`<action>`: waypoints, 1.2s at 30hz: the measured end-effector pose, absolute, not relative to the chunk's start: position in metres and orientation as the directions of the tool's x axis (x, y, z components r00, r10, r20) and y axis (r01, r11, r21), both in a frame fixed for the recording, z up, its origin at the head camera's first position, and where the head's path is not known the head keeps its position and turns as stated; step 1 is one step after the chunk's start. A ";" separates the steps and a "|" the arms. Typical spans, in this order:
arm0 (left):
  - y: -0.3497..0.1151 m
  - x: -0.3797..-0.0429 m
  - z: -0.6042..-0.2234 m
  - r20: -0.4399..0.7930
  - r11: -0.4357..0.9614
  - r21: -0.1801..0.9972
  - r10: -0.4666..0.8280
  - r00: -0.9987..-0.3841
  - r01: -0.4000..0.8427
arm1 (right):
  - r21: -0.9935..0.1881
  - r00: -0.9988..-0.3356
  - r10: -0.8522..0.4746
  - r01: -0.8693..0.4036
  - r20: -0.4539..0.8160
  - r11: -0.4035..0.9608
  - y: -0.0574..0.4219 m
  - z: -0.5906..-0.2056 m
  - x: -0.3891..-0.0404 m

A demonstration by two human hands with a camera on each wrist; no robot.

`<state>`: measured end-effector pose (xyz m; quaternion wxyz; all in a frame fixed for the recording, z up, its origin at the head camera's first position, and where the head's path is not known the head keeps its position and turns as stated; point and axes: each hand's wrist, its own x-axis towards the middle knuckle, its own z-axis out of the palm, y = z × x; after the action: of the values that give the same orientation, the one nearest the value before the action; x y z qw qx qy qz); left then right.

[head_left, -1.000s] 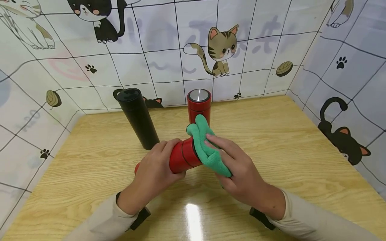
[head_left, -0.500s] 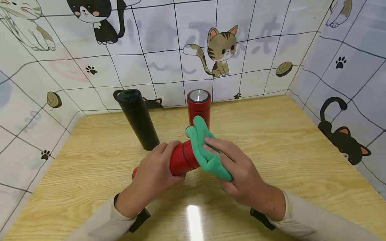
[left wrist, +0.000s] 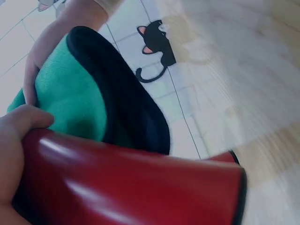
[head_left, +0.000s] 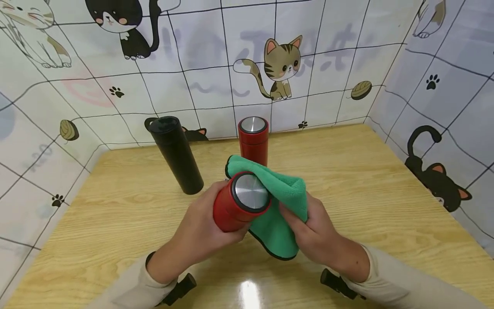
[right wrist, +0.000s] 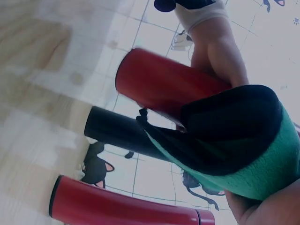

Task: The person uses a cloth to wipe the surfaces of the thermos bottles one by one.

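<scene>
My left hand grips a red thermos bottle round its upper body, its steel-topped lid tilted toward the head camera. A green cloth with a black edge is held in my right hand, folded against the lid's right and far side. In the left wrist view the bottle's smooth red body crosses the bottom, with the cloth behind it. The right wrist view shows the cloth's dark inner face touching the bottle. Some right-hand fingers are hidden by the cloth.
A second red thermos stands upright behind the held one, partly covered by the cloth. To its left stands a black bottle with a carry loop. The wooden table meets a cat-printed wall covering at the back and sides.
The red thermos has swung from lying slantwise to pointing its lid toward the head camera. The cloth has shifted from over the lid's end to round its side, opening out and hanging lower.
</scene>
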<state>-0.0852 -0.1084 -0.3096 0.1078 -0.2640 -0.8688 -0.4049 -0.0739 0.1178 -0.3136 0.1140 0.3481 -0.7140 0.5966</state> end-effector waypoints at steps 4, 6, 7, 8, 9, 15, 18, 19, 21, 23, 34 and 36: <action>-0.103 -0.084 -0.306 0.439 0.372 0.744 0.355 -0.825 0.555 | -0.867 -0.787 -0.437 -0.497 0.435 0.032 0.115 -0.316 -0.072; -0.100 -0.085 -0.304 0.455 0.306 0.770 0.352 -0.818 0.560 | -0.887 -0.795 -0.466 -0.460 0.389 0.045 0.115 -0.318 -0.072; -0.099 -0.085 -0.302 0.458 0.281 0.782 0.347 -0.818 0.557 | -0.889 -0.794 -0.476 -0.454 0.377 0.054 0.114 -0.319 -0.073; -0.099 -0.084 -0.301 0.458 0.257 0.795 0.341 -0.821 0.550 | -0.890 -0.791 -0.487 -0.453 0.371 0.058 0.113 -0.319 -0.074; -0.099 -0.084 -0.300 0.451 0.233 0.811 0.336 -0.827 0.537 | -0.886 -0.784 -0.497 -0.460 0.373 0.062 0.113 -0.320 -0.074; -0.101 -0.080 -0.293 0.414 0.070 0.890 0.290 -0.863 0.451 | -0.891 -0.801 -0.503 -0.438 0.325 0.122 0.112 -0.326 -0.080; -0.100 -0.079 -0.289 0.468 -0.065 0.880 0.274 -0.840 0.470 | -0.912 -0.839 -0.481 -0.374 0.255 0.168 0.112 -0.329 -0.084; -0.100 -0.079 -0.288 0.488 -0.107 0.872 0.269 -0.830 0.478 | -0.926 -0.846 -0.484 -0.340 0.225 0.165 0.113 -0.330 -0.086; -0.100 -0.080 -0.287 0.537 -0.187 0.843 0.252 -0.805 0.504 | -0.950 -0.854 -0.496 -0.267 0.156 0.161 0.114 -0.332 -0.091; -0.100 -0.079 -0.286 0.578 -0.257 0.812 0.225 -0.785 0.524 | -0.981 -0.847 -0.528 -0.145 0.056 0.129 0.115 -0.333 -0.097; -0.098 -0.079 -0.286 0.808 -0.277 0.581 0.082 -0.583 0.765 | -0.897 -0.679 -0.674 0.439 -0.290 -0.056 0.121 -0.333 -0.105; -0.097 -0.079 -0.287 0.812 -0.249 0.578 0.081 -0.578 0.777 | -0.896 -0.674 -0.681 0.440 -0.286 -0.060 0.122 -0.332 -0.105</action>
<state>-0.0787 -0.0972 -0.2873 0.2520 -0.3838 -0.5585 -0.6908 -0.1051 0.1220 -0.3316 -0.3892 0.1067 -0.5643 0.7202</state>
